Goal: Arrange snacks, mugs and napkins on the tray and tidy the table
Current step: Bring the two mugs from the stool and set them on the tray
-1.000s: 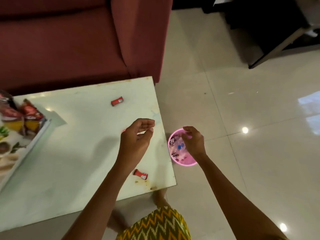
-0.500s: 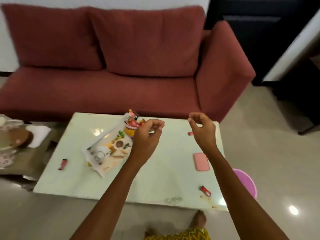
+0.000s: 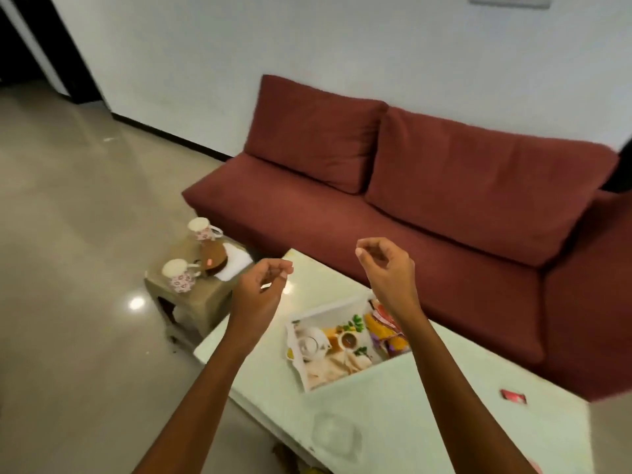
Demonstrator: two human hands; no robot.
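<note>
Both hands are up in the air above the pale green table [image 3: 393, 405]; the left hand [image 3: 260, 295] hovers over the table's far left corner, fingers curled loosely inward, thumb near the fingertips, nothing visible between them; the right hand [image 3: 386, 268] hangs higher, above the far edge of the tray [image 3: 297, 357], fingers likewise curled in a loose pinch and apparently empty. The white tray sits on the table between the two forearms, printed with a teapot-and-food picture; snack packets [image 3: 386, 330] in orange and red lie at its right end, partly behind the right wrist. Over on the left, a low beige side table [image 3: 191, 302] stands just beside the green one; two floral mugs [image 3: 181, 275] rest on it, well apart from the tray, with a brown round dish [image 3: 213, 258] between them and a white napkin [image 3: 236, 263] under the dish's far edge. A small red wrapper [image 3: 513, 395] lies alone near the table's right edge. Behind it all runs the maroon sofa [image 3: 427, 200]; glossy floor tiles [image 3: 68, 234] spread to the left.
</note>
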